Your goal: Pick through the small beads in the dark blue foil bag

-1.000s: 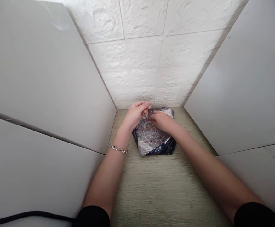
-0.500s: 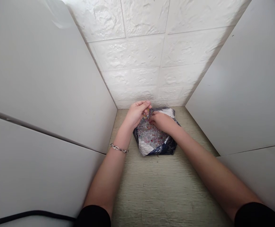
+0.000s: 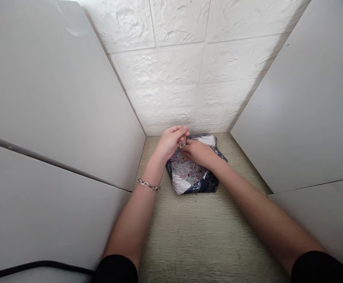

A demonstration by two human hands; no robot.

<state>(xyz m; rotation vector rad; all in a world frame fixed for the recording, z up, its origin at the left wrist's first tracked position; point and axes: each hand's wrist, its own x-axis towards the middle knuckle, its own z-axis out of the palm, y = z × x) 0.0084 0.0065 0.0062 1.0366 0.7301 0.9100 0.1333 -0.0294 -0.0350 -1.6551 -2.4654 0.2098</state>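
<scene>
My left hand [image 3: 171,141] pinches a thin, pale thread between thumb and forefinger above the beads. A small loop of yellowish and clear beads [image 3: 182,142] hangs just below those fingertips. Close beside it on the right, my right hand [image 3: 199,152] has its fingers bent together at the strung beads; anything between its fingertips is too small to make out. Under both hands, many small clear, pink and red loose beads [image 3: 189,169] lie on a folded dark blue and silver cloth or pouch [image 3: 203,186].
The pouch lies on a pale wood-grain surface [image 3: 189,232] against a white brick-patterned wall [image 3: 174,67]. Tall white panels stand close by on the left [image 3: 56,86] and right [image 3: 307,110]. A black cable [image 3: 41,264] runs at the lower left.
My right hand has shifted slightly left, to the strung beads by the left fingertips. My left hand keeps its pinch in nearly the same place.
</scene>
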